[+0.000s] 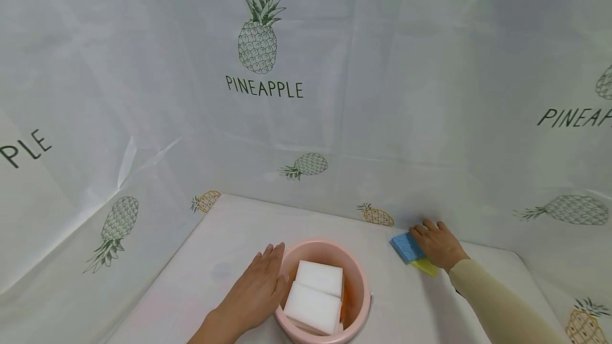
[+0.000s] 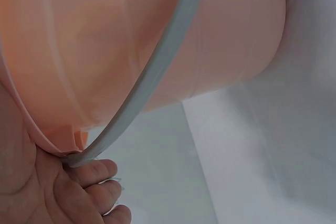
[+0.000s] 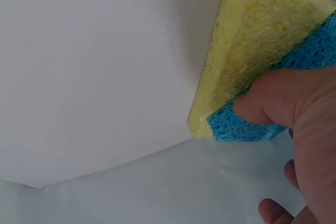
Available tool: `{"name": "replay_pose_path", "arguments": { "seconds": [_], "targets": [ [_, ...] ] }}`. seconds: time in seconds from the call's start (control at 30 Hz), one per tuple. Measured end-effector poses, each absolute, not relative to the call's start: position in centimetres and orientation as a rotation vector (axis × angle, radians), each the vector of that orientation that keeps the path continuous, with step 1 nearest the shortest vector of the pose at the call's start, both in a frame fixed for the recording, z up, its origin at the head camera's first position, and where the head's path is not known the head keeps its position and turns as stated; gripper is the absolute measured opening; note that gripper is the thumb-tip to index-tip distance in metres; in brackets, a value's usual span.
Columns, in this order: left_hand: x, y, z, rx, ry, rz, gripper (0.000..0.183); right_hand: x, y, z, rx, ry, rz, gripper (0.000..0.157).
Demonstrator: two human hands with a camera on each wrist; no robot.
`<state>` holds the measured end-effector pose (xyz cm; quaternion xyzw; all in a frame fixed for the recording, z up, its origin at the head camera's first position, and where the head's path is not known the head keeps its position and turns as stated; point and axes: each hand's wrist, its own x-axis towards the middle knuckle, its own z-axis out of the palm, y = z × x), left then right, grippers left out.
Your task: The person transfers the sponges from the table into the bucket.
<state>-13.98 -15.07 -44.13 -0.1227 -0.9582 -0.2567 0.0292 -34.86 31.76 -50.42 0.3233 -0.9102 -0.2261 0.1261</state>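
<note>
My right hand [image 1: 437, 246] holds a blue sponge [image 1: 408, 247] by the far edge of the table, thumb laid across it. A yellow sponge [image 3: 268, 30] lies against the blue one, partly covered by it. In the right wrist view some of the fingertips stick out past the sponges, and the index finger is mostly hidden. At the left side of a pink bucket [image 1: 365, 304], my left hand [image 1: 255, 288] touches the rim with its fingers straight and together. White foam blocks [image 1: 319, 276] are stacked inside the bucket, with something orange beside them.
The bucket's grey handle [image 2: 152, 77] hangs down along its side. A white sheet [image 1: 406, 94] printed with pineapples rises behind the table [image 1: 239, 222] and on both sides, close to the sponges.
</note>
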Motion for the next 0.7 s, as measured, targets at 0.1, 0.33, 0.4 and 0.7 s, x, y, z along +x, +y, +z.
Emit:
{"name": "replay_pose_path", "arguments": {
  "seconds": [0.1, 0.33, 0.4, 0.7],
  "targets": [
    [-13.89, -15.11, -44.06, -0.38, -2.956, -0.792, 0.06, -34.89, 31.83, -50.38, 0.932, -2.696, -0.625, 0.05],
    [-13.86, -14.87, -44.0, -0.402, -2.947, -0.794, 0.059, -34.69, 32.13, -50.4, 0.912, -2.771, -0.589, 0.055],
    [-13.89, -14.8, -44.0, -0.4, -2.947, -0.794, 0.06, -34.61, 32.24, -50.43, 0.903, -2.755, -0.574, 0.052],
    [-13.84, -15.01, -44.07, -0.366, -2.955, -0.802, 0.06, -34.65, 32.7, -50.52, 0.874, -2.549, -0.466, 0.047]
  ]
}}
